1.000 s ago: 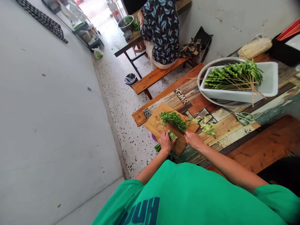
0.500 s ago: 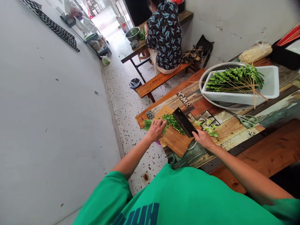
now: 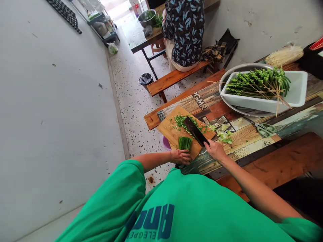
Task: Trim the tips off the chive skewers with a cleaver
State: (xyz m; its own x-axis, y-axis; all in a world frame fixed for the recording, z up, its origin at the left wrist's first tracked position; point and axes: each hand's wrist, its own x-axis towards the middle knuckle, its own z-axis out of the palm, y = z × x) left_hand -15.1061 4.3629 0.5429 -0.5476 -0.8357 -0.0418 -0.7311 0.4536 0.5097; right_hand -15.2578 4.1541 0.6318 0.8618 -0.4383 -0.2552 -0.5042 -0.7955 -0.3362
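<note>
My left hand (image 3: 181, 156) is closed around a bunch of green chives (image 3: 185, 143) at the near edge of the wooden cutting board (image 3: 168, 128); the cut ends point away from me. A cleaver (image 3: 195, 130) with a dark, broad blade is gripped in my right hand (image 3: 215, 150), its blade over the right part of the board. Chopped chives (image 3: 180, 121) lie in a loose heap beside and partly behind the blade. Pale green leafy scraps (image 3: 225, 137) are strewn on the table to the right of the board.
Right of the board stand scissors (image 3: 263, 129) and a white tub (image 3: 299, 88) of skewered greens in a metal basin (image 3: 224, 75). A person (image 3: 185, 33) sits on a bench (image 3: 174, 80) ahead. A bin (image 3: 145, 80) stands on the floor. A wooden bench (image 3: 285, 161) runs along the near side.
My left hand has brought the chives from the board's far left edge to its near edge, turning the bunch. The cleaver stays over the chopped heap, its blade tilted more upright. My view has shifted slightly.
</note>
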